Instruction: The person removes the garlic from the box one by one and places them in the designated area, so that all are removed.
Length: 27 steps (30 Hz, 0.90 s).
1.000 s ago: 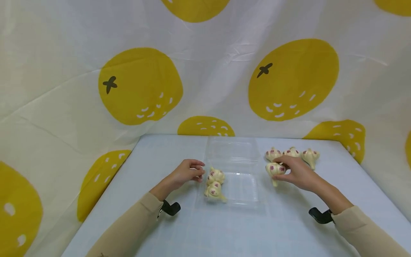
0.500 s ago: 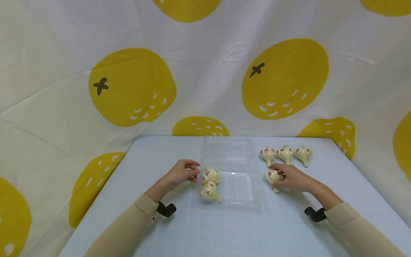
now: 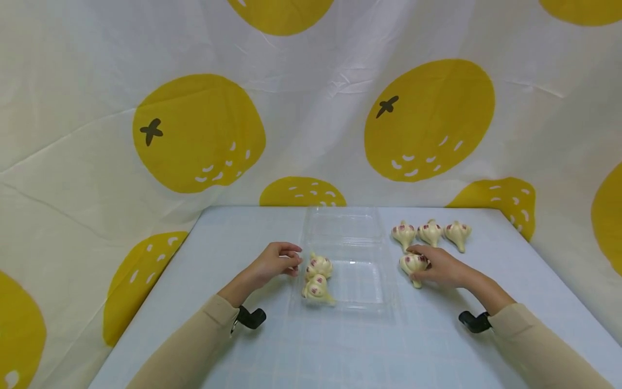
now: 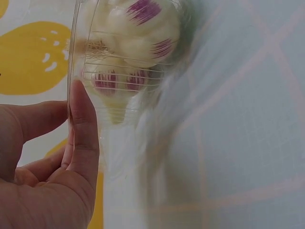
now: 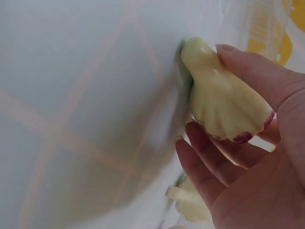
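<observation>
My right hand (image 3: 442,267) holds a cream garlic bulb (image 3: 413,263) with purple marks, just right of a clear plastic box (image 3: 362,307). In the right wrist view the thumb lies along one side of this bulb (image 5: 228,95), with the fingers around the other side. At the box's left rim is my left hand (image 3: 272,263). The left wrist view shows its thumb and a finger pinching that thin rim (image 4: 72,86). Inside the box, along its left side, two garlic bulbs sit one behind the other, the rear bulb (image 3: 319,266) touching the front bulb (image 3: 317,288).
Three more garlic bulbs stand in a row at the back right: a left one (image 3: 404,233), a middle one (image 3: 430,232) and a right one (image 3: 458,233). The box's lid (image 3: 345,222) lies folded back toward the curtain (image 3: 311,108) behind the table (image 3: 335,351).
My right hand has drawn the garlic bulb nearer, away from the back row, then lifted it very slightly. The head view has turned a little right. My left hand stays at the rim.
</observation>
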{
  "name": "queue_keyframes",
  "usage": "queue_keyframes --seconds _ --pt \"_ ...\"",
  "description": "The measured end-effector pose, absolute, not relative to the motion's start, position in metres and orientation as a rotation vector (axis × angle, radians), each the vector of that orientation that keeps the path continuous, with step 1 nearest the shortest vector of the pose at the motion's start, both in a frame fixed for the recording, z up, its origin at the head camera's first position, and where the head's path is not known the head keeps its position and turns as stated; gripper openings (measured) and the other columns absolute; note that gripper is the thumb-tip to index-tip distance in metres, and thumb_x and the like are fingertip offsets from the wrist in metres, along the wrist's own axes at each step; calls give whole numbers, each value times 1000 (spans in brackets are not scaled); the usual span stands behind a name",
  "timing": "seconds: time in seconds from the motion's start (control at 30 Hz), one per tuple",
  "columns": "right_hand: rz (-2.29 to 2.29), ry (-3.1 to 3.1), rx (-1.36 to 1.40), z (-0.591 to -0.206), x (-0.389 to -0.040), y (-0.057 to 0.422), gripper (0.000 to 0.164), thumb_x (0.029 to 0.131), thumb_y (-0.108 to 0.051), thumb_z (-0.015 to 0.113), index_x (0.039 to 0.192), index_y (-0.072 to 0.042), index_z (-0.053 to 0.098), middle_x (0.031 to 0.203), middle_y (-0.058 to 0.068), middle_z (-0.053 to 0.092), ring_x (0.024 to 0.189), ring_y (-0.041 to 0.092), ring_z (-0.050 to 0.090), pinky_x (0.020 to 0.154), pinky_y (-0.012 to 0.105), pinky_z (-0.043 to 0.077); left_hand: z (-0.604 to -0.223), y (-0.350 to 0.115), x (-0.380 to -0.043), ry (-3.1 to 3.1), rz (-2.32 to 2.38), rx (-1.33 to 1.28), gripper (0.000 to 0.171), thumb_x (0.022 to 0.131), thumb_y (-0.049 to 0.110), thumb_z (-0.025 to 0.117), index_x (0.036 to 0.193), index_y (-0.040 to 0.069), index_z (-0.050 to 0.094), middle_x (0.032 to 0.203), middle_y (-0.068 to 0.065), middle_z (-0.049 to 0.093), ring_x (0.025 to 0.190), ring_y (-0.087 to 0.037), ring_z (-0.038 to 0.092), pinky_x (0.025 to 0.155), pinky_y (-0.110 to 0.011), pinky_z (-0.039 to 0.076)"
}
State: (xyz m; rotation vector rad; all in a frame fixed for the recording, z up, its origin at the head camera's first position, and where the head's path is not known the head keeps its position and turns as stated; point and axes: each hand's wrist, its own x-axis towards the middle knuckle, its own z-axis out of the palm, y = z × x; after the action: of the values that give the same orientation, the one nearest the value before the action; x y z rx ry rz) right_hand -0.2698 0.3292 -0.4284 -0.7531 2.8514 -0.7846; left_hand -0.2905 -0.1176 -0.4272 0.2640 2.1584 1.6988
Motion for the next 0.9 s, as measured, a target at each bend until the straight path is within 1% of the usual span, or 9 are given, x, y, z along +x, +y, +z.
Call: queue_keyframes --seconds 0.13,0.23,0.33,0.43,0.5,0.63,0.7,0.8,0.9 --pt "-731 2850 -725 -428 -269 326 71 89 -28 82 143 6 50 131 21 62 103 24 62 86 43 56 -429 -119 -290 2152 1703 260 42 99 3 66 135 -13 53 99 -17 64 78 -18 64 74 -30 62" --pt "-736 2831 -708 -422 -266 324 77 91 -32 79 148 5 43 134 24 60 113 34 62 92 52 55 -430 -120 -291 2151 1713 267 42 99 3 66 135 -13 53 99 -17 64 78 -18 64 74 -30 62" --pt "-752 2809 -706 -412 -261 322 80 93 -34 77 151 6 38 137 28 56 120 43 59 96 60 52 -431 -120 -292 2140 1723 277 43 99 3 66 136 -13 53 98 -16 63 78 -18 64 74 -31 62" --pt "-735 2820 -712 -402 -257 321 82 93 -35 76 152 6 36 145 31 49 126 48 53 100 64 47 -432 -120 -293 2128 1731 283 43 99 2 66 136 -13 53 96 -14 62 78 -18 64 75 -32 62" --pt "-706 2846 -702 -395 -254 320 81 94 -36 75 153 4 36 150 31 43 131 49 48 104 67 43 -431 -119 -293 2123 1735 287 43 99 2 66 136 -14 52 95 -13 62 78 -18 64 75 -32 62" --pt "-683 2900 -680 -380 -248 312 80 95 -38 74 155 -2 36 155 29 38 139 51 38 108 72 36 -431 -118 -294 2122 1737 284 42 98 1 66 136 -13 53 95 -13 63 78 -18 64 75 -32 62" --pt "-714 2913 -700 -373 -245 306 78 95 -39 73 155 -4 37 156 27 37 141 51 35 109 74 33 -430 -118 -293 2121 1738 278 42 98 1 66 136 -13 53 96 -14 63 78 -18 64 74 -32 62" --pt "-794 2901 -756 -368 -240 293 74 96 -38 72 154 -5 40 158 23 38 145 49 31 111 73 31 -430 -118 -292 2121 1741 273 42 99 1 65 136 -13 53 96 -14 63 77 -18 64 74 -31 62" --pt "-855 2883 -807 -369 -236 279 69 96 -34 73 152 -4 43 156 19 42 144 44 35 112 69 34 -430 -118 -291 2120 1741 269 41 99 0 65 136 -14 53 96 -14 63 76 -17 64 73 -31 62"
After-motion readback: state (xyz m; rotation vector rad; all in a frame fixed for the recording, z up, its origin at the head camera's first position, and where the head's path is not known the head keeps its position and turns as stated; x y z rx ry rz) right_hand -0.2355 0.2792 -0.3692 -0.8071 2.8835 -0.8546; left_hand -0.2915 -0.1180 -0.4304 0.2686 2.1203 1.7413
